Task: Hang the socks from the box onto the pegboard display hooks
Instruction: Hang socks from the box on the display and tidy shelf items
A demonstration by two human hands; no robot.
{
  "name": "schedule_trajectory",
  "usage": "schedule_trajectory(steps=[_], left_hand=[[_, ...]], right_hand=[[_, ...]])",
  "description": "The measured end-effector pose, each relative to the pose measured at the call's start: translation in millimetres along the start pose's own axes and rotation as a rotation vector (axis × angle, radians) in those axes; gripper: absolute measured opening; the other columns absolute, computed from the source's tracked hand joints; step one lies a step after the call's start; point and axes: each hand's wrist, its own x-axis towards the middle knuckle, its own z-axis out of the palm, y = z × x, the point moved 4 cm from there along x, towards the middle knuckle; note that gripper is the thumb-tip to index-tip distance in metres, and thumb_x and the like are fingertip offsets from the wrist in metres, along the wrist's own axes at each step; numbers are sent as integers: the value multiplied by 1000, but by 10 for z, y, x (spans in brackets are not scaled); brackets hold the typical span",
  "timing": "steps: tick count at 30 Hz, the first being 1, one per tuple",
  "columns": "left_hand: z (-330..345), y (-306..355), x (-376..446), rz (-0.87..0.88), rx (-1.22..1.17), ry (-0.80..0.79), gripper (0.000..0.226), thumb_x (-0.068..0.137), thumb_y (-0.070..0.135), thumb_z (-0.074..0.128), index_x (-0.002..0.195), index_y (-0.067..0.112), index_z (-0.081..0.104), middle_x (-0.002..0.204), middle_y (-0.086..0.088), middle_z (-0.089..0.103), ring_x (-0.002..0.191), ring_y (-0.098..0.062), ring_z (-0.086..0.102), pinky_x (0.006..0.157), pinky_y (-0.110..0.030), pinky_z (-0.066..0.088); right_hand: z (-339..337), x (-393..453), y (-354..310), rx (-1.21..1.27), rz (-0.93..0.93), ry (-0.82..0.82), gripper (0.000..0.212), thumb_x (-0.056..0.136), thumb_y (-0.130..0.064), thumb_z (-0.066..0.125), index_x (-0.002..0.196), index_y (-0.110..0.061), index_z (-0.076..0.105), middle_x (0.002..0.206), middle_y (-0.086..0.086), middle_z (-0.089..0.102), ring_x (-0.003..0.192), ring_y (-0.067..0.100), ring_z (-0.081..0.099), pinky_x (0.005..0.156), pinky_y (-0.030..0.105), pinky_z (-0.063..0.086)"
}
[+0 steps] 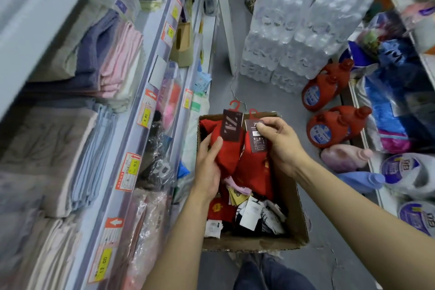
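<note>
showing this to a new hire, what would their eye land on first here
First, the two pairs of red socks, one in the left hand, one pinched by its dark card in the right hand, held over the open cardboard box on the floor. Next, the stacked packs of bottled water beyond the box, and the red detergent jugs to its right.

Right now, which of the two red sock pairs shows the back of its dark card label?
The right hand's red sock pair: its dark card label shows barcode and small print; the other shows a logo.
</note>
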Motion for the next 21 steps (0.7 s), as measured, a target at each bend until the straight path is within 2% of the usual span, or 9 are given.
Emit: schedule_trajectory(steps=[2, 4, 7, 10, 13, 14, 16, 18, 21], left_hand=[[87, 70, -106, 6, 6, -53, 49, 90, 16, 65, 137, 16, 53, 131, -9, 64, 121, -23, 61, 101, -38, 50], [187, 130, -204, -21, -56, -76, 42, 85, 10, 64, 127, 14, 62, 124, -10, 68, 116, -22, 64, 99, -35, 50], [314, 180, -287, -26, -100, -32, 32, 80, 7, 67, 111, 12, 70, 112, -11, 73, 104, -21, 69, 90, -32, 56], [442, 207, -340, -30, -60, 11, 22, 86, 0, 66, 104, 10, 72, 104, -13, 75, 93, -22, 72, 81, -30, 59], [516, 265, -339, -6, -44, 44, 17, 89, 3, 67, 96, 16, 74, 98, -8, 76, 89, -19, 73, 73, -26, 59], [529, 303, -334, 6, -29, 45, 15, 89, 6, 68, 95, 18, 75, 99, -7, 76, 92, -19, 73, 74, -26, 58], [532, 399, -334, 17, 13, 44, 12, 90, 12, 67, 96, 19, 76, 103, -7, 76, 98, -20, 72, 80, -28, 57], [499, 485, -332, -8, 58, 48, 17, 94, 14, 62, 105, 16, 74, 106, -9, 75, 102, -24, 71, 88, -37, 56], [376, 624, -342, 22, 154, 68, 29, 94, 16, 61, 122, 13, 66, 113, -10, 73, 107, -29, 68, 100, -49, 50]], right_hand=[[98, -12, -29, -10, -22, -19, 15, 89, 0, 64, 99, -9, 57, 75, 5, 69, 66, 14, 66, 62, 26, 56], [179, -24, -43, 1, -44, -25, 15, 88, 1, 65, 95, -10, 58, 73, 3, 67, 64, 12, 65, 62, 24, 55], [283, -44, -63, -52, -104, -1, 15, 84, -2, 71, 88, -11, 61, 75, 3, 68, 66, 11, 64, 64, 24, 55], [387, -123, -112, -237, -218, 12, 4, 85, -11, 73, 82, -9, 72, 78, 0, 71, 74, 10, 65, 73, 25, 53], [448, -230, -144, -236, -192, -65, 23, 92, -30, 66, 95, -10, 78, 95, 5, 76, 95, 18, 71, 88, 33, 54], [457, -270, -150, -194, -163, -122, 27, 93, -32, 65, 101, -9, 76, 101, 10, 75, 102, 25, 69, 94, 37, 53], [444, -306, -155, -185, -174, -199, 22, 93, -21, 65, 110, -9, 73, 110, 13, 73, 109, 31, 66, 98, 41, 51], [413, -285, -159, -220, -207, -184, 21, 93, -7, 62, 111, -12, 71, 111, 11, 73, 107, 27, 67, 99, 43, 51], [422, -249, -191, -217, -195, -157, 24, 94, -1, 57, 109, -12, 71, 107, 13, 73, 98, 23, 68, 95, 43, 52]])
